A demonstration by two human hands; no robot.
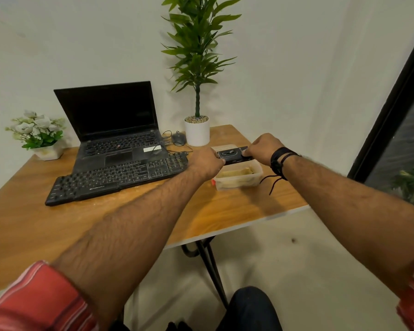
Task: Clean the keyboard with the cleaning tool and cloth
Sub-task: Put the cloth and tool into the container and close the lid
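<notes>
both hands are out over the far right part of the desk (225,211), and between them they hold a flat black cleaning tool (234,156), one hand at each end. the left hand (207,163) has its fingers curled round the near-left end; the right hand (264,149) pinches the other end, fist tight, a black wrist band (279,160) with a loose cord just behind it. the tool sits level, right above a clear plastic tub (239,177), and something pale and folded lies in the tub under the hands, likely the cloth, though i can't be sure from here. just left of the left hand, almost touching it, is the keyboard (120,177), black and dusty, lying slantwise, untouched for now. beyond it an open laptop (115,130), a mouse (179,138) past the left knuckles, a white potted plant (197,130) behind both hands, and a small pot of flowers (40,134) far off to the left. to my eye this is the fetching step: the tool is being lifted from the tub or opened up, and no cleaning has begun. the next move calls for carrying it leftward over the keys, one hand probably freed to steady the board, the working end lowered between the rows.
</notes>
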